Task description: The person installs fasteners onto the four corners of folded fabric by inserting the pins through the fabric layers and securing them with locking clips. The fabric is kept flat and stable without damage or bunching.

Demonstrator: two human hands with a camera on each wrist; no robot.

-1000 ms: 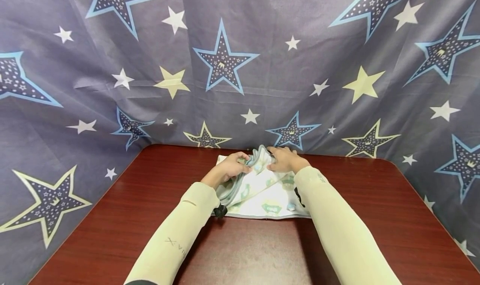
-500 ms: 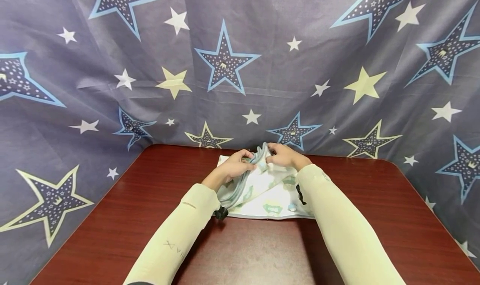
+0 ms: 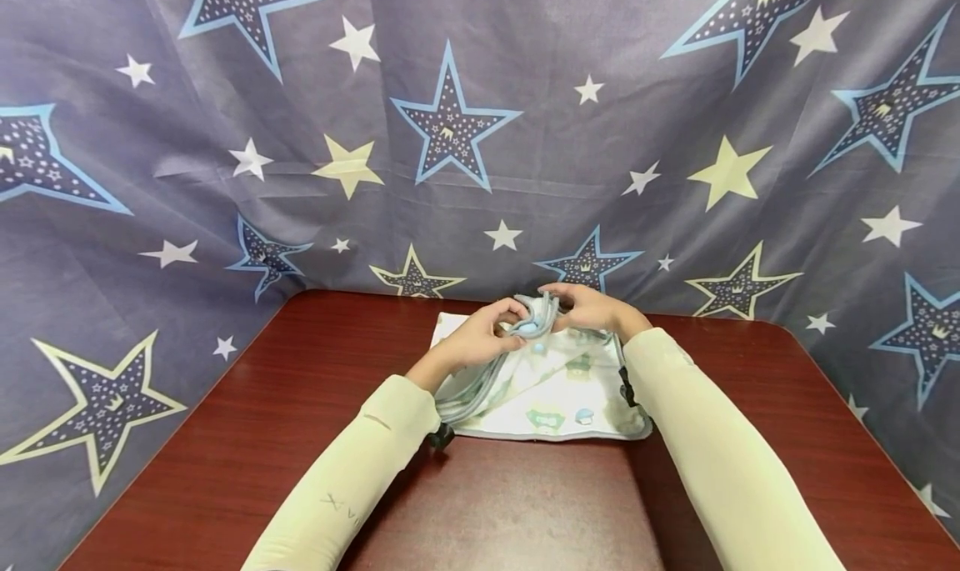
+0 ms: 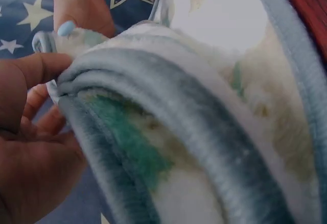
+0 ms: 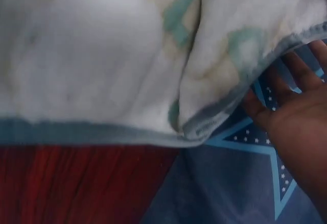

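Observation:
A white plush blanket (image 3: 555, 396) with green, tan and blue prints and a grey-blue bound edge lies folded in layers at the far middle of the table. Its far part is lifted and bunched between both hands. My left hand (image 3: 480, 338) pinches several stacked bound edges between thumb and fingers; in the left wrist view these layers (image 4: 153, 81) curve away from the fingers. My right hand (image 3: 596, 308) grips the bunched edge just to the right, thumb on the near side. In the right wrist view the blanket (image 5: 102, 55) hides part of the right fingers.
The dark red wooden table (image 3: 247, 421) surrounds the blanket. A grey-purple curtain (image 3: 555, 162) printed with stars hangs right behind the table's far edge. A black strap (image 3: 441, 436) shows at the left wrist.
The right hand has moved slightly right, uncovering the blanket's near right corner. The left hand has shifted a little right. The bunched edge between them is now curled over into a roll.

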